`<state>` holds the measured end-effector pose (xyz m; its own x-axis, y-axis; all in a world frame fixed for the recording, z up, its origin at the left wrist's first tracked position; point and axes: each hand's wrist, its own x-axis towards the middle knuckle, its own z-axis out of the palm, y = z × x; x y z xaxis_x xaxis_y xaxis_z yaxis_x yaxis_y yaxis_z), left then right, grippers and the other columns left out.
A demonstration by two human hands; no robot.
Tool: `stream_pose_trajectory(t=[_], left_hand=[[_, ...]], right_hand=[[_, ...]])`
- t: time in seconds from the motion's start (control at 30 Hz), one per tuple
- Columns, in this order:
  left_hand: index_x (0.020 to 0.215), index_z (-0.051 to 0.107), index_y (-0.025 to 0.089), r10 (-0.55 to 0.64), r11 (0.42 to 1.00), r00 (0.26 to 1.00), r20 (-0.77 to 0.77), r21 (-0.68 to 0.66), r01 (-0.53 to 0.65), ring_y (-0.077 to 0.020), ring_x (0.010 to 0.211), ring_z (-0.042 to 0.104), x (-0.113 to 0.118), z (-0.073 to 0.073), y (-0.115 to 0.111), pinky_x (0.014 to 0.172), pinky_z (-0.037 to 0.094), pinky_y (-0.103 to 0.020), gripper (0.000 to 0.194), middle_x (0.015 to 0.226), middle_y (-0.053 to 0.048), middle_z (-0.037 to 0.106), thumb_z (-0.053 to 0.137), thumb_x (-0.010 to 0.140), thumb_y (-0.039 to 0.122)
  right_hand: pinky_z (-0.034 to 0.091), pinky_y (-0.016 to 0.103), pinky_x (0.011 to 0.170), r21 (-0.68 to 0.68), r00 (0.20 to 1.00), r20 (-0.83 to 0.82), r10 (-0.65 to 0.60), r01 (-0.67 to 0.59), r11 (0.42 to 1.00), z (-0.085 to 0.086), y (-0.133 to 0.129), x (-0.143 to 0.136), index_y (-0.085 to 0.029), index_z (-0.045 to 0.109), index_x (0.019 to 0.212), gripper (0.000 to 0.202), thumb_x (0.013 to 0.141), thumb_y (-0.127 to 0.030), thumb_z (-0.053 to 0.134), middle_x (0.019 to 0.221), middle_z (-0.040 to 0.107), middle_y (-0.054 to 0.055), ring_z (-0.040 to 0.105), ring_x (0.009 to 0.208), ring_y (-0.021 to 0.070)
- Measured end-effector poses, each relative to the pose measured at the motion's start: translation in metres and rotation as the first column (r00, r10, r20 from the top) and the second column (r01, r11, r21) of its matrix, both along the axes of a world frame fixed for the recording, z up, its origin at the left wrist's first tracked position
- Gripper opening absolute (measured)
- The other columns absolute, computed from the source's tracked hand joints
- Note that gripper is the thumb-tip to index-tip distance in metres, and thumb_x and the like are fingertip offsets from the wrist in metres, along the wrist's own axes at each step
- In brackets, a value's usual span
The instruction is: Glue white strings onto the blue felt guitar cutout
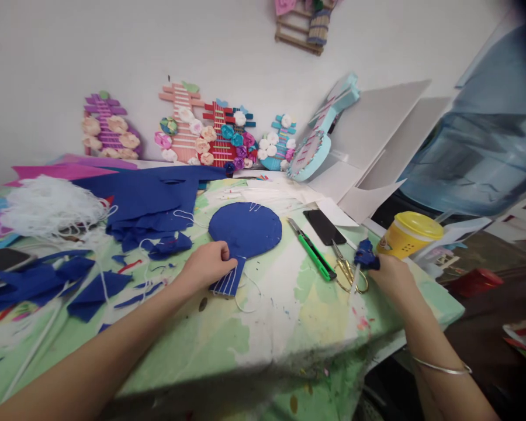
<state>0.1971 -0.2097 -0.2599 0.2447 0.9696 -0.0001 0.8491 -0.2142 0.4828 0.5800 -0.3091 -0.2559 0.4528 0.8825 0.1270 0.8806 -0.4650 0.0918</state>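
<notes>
A round blue piece point(245, 229) with a short neck lies on the table, white strings stretched along the neck. My left hand point(209, 266) is closed at the left edge of that neck, thumb and fingers pressed around it. At the right, my right hand point(392, 278) holds a crumpled dark blue bundle point(365, 254) beside the yellow cup point(409, 234). Gold-handled scissors point(345, 269) lie just left of the bundle, with a green cutter point(313, 254) and a black phone point(324, 227) near them.
White yarn point(52, 210), blue sheets point(153, 196) and scraps point(99, 292) cover the left side. Decorated instrument shapes point(221, 134) lean on the wall. White boards point(386, 128) and a large water bottle point(499, 140) stand at the right. The table's front edge point(263, 374) is close.
</notes>
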Motion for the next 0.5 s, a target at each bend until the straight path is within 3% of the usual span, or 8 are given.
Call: stream_pose_trajectory(t=[0.1,0.2,0.27,0.33,0.43,0.5], left_hand=[[0.064,0.052,0.019,-0.019,1.000,0.997,0.070,-0.024,0.021,-0.0155,0.064,0.054,-0.001,0.001,0.001,0.057,0.035,-0.024,0.010,0.066,0.000,0.061,0.055,0.068,0.028],[0.063,0.055,0.018,0.013,0.992,0.985,0.170,-0.122,0.008,-0.0138,0.060,0.053,-0.003,0.003,0.003,0.054,0.037,-0.023,0.009,0.064,0.000,0.060,0.057,0.065,0.026],[0.064,0.056,0.018,0.078,0.969,0.964,0.256,-0.246,-0.013,-0.0125,0.054,0.051,-0.003,0.005,0.003,0.049,0.037,-0.022,0.009,0.059,0.001,0.057,0.058,0.063,0.026],[0.066,0.056,0.018,0.148,0.931,0.933,0.328,-0.365,-0.019,-0.0116,0.050,0.049,-0.004,0.009,0.002,0.045,0.038,-0.021,0.010,0.053,0.003,0.052,0.059,0.062,0.026],[0.068,0.056,0.017,0.212,0.887,0.899,0.384,-0.461,-0.012,-0.0109,0.051,0.049,-0.005,0.016,-0.002,0.047,0.043,-0.020,0.013,0.051,0.004,0.048,0.061,0.060,0.026],[0.069,0.057,0.016,0.223,0.876,0.890,0.398,-0.481,-0.005,-0.0105,0.053,0.050,-0.006,0.020,-0.004,0.050,0.045,-0.020,0.015,0.052,0.003,0.049,0.061,0.060,0.027]], right_hand=[[0.040,0.033,0.061,0.042,0.998,-0.005,0.055,-0.055,0.998,0.009,-0.006,-0.004,-0.013,0.066,0.085,0.020,0.080,-0.021,0.049,0.081,0.068,0.017,0.066,0.080,0.0292],[0.044,0.034,0.065,0.261,0.995,-0.071,0.066,-0.046,0.964,0.016,-0.015,-0.014,-0.015,0.067,0.092,0.023,0.074,-0.026,0.058,0.086,0.069,0.014,0.066,0.083,0.0305],[0.046,0.035,0.068,0.425,0.968,-0.226,0.107,-0.001,0.905,0.021,-0.020,-0.023,-0.016,0.067,0.099,0.032,0.069,-0.025,0.061,0.083,0.070,0.010,0.066,0.080,0.0291],[0.046,0.033,0.064,0.514,0.882,-0.426,0.199,0.055,0.856,0.026,-0.025,-0.033,-0.018,0.067,0.098,0.034,0.066,-0.028,0.062,0.073,0.068,0.006,0.064,0.069,0.0252],[0.039,0.027,0.048,0.566,0.681,-0.644,0.349,0.118,0.816,0.031,-0.027,-0.054,-0.019,0.062,0.071,0.015,0.067,-0.034,0.064,0.055,0.057,0.000,0.052,0.050,0.0167],[0.032,0.025,0.043,0.558,0.512,-0.735,0.445,0.083,0.826,0.033,-0.025,-0.072,-0.019,0.053,0.057,0.026,0.072,-0.038,0.062,0.050,0.051,-0.001,0.045,0.045,0.0124]])
